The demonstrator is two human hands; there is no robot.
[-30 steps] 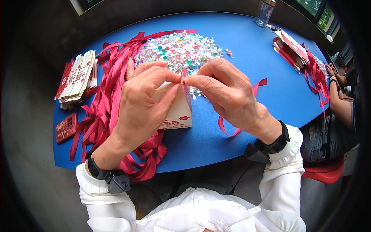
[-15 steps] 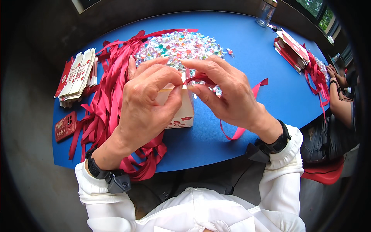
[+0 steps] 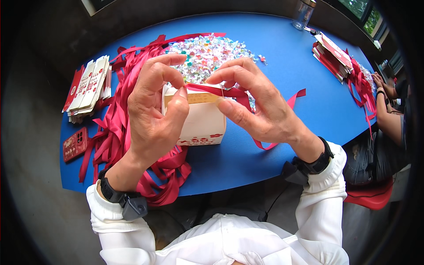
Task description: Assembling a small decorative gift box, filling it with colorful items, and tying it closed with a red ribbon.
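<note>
A small white box (image 3: 201, 121) with red flower print along its base stands on the blue bench (image 3: 282, 70), just near of the middle, between the person's two hands. The left hand (image 3: 152, 112) wraps the box's left side, its thumb pressed on the top edge and its fingers curled over the far side. The right hand (image 3: 258, 108) comes in from the right, thumb and forefinger pinching a red ribbon (image 3: 212, 88) that lies across the box's top; the ribbon's loose end trails off to the right over the bench and loops back near the wrist.

Judging by this, the box is already folded up and closed, and the ribbon is laid over the top but no knot or bow shows yet, so the tying seems to be the part left.

A heap of red ribbons (image 3: 119, 110) lies to the left and under the left wrist. Far of the box spreads a pile of small bright wrapped sweets (image 3: 207, 51). A stack of flat unfolded boxes (image 3: 90, 86) sits at the far left, with a red phone (image 3: 75, 143) near it. At the right edge, another person's arm (image 3: 388, 117) rests by a second stack of flat boxes (image 3: 333, 53).
</note>
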